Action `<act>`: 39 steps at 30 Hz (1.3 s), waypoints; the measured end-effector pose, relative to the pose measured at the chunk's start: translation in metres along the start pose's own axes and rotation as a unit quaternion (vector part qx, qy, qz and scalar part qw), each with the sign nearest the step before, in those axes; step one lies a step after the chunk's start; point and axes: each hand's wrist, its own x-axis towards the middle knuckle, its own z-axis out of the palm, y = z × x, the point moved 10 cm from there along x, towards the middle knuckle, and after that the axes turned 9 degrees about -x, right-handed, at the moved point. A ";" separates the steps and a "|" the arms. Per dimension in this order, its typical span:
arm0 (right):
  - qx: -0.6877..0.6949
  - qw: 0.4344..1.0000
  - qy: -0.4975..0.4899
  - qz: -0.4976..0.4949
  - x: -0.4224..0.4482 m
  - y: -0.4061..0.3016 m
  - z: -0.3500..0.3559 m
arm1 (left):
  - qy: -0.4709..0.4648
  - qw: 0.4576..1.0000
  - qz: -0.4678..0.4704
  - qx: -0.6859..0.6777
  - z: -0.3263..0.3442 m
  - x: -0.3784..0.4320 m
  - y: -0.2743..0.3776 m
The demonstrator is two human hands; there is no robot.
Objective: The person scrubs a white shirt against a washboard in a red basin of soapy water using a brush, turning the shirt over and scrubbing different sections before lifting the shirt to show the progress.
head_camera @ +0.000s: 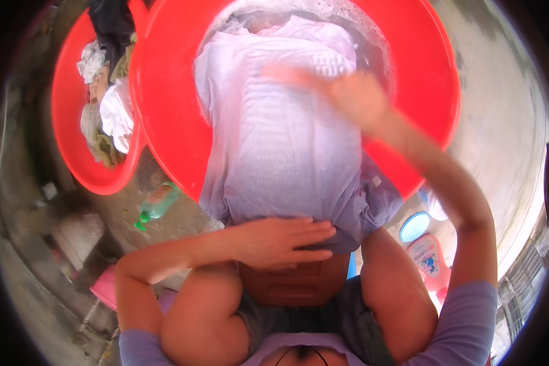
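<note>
A wet pale lavender garment (283, 151) is spread over a ridged board, whose brown lower end (297, 283) shows between my knees. The garment's far end lies in soapy water inside a large red plastic basin (174, 114). My left hand (283, 242) rests flat on the near end of the cloth, fingers apart. Over the far part of the garment, my right hand (359, 98) is blurred by motion. A reddish streak reaches left from it; I cannot tell whether it is fingers or something held. Raised ridges show through the cloth.
Left of the basin stands a smaller red tub (68, 119) with crumpled clothes (116, 110). A green pump bottle (160, 201) lies on the wet floor. By my right knee are a blue round lid (415, 227) and a pink detergent bottle (430, 261) bearing writing.
</note>
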 end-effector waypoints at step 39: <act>0.282 0.900 0.204 0.261 -0.010 0.120 0.047 | 0.084 0.995 -0.056 -0.026 -0.025 0.002 -0.010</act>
